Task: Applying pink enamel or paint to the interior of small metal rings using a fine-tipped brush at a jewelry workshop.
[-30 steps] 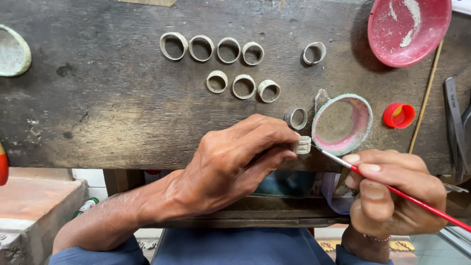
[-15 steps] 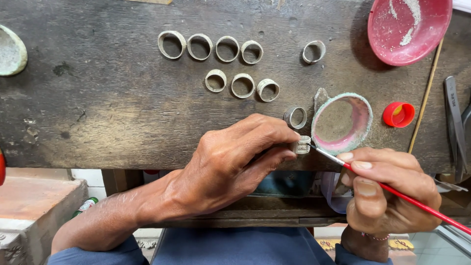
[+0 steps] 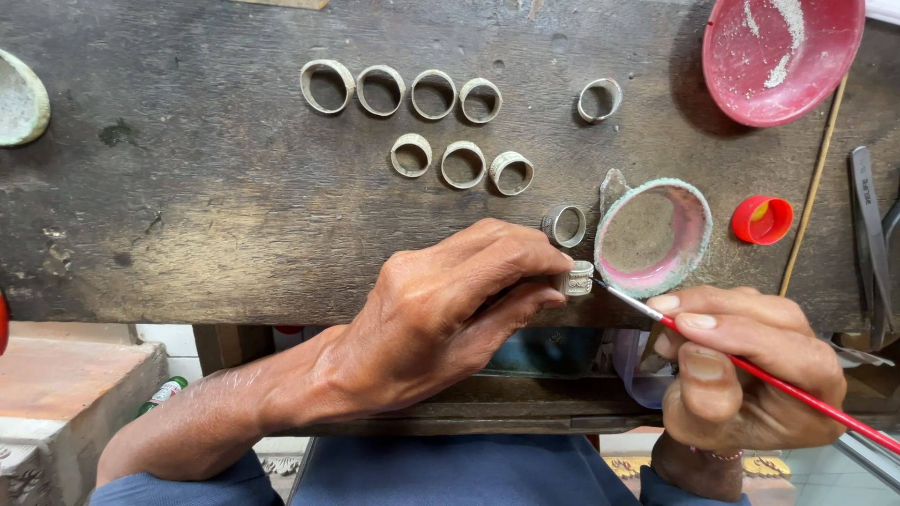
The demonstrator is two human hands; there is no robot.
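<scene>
The left hand (image 3: pixel 441 314) pinches a small patterned metal ring (image 3: pixel 574 278) between thumb and fingertips, its grip closed tight on the band at the near edge of the worktop (image 3: pixel 187 215). The ring is dull silver-grey with a raised, ornamented face. The right hand (image 3: pixel 741 375) holds a thin brush (image 3: pixel 750 370) with a glossy red handle and a metal ferrule; the fingers are closed around the handle like a pen, and the fine tip touches the ring's side.

The worktop is a dark, worn wooden plank, scratched and stained. Just beyond the ring stands a small round dish (image 3: pixel 653 237) with a crusty pale green rim and a pink inside, and one plain ring (image 3: pixel 563 225) lies beside it. Farther back, more unpolished grey rings lie flat in two rows (image 3: pixel 431 122), with a single one (image 3: pixel 598 99) apart to the right. A red plastic bowl (image 3: pixel 783 52) dusted with white powder sits at the far right corner, a red bottle cap (image 3: pixel 761 219) near it, a thin wooden stick (image 3: pixel 814 187) and dark metal pliers (image 3: pixel 872 234) along the right edge.
</scene>
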